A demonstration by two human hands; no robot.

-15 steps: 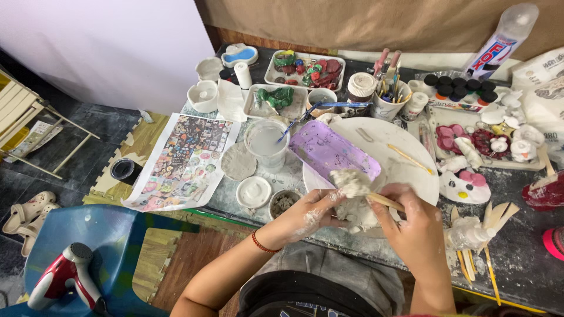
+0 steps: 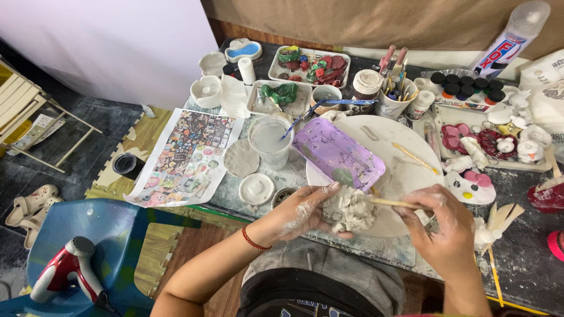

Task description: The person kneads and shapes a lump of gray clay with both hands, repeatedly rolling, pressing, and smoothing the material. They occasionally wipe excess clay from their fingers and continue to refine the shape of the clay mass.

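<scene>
Comparing with half a second back, barely anything has shifted: the left hand point(image 2: 305, 212) is still cupped around the grey clay lump point(image 2: 351, 209), fingers closed on its near side, and the right hand point(image 2: 442, 229) still pinches the thin wooden stick point(image 2: 392, 203) with its tip pressed into the lump's right side. The lump looks turned slightly and sits a touch lower over the near edge of the round white board point(image 2: 411, 141), so I'd say the shaping is mid-way, slow poke-and-turn work rather than a new step. Room is tight. The purple tray point(image 2: 338, 154) lies just beyond the lump, nearly touching the left fingertips, and the cup of cloudy water point(image 2: 269, 140) stands close on the left with a small white lid point(image 2: 257, 189) nearer the worktop point(image 2: 517, 258) edge. Off to the right there are painted white figures point(image 2: 470, 186) and loose wooden sticks point(image 2: 499, 220) near the right wrist, so a wide elbow swing could knock them. The only free space is straight back toward the lap, where the worktop's front edge runs right under both wrists.
</scene>
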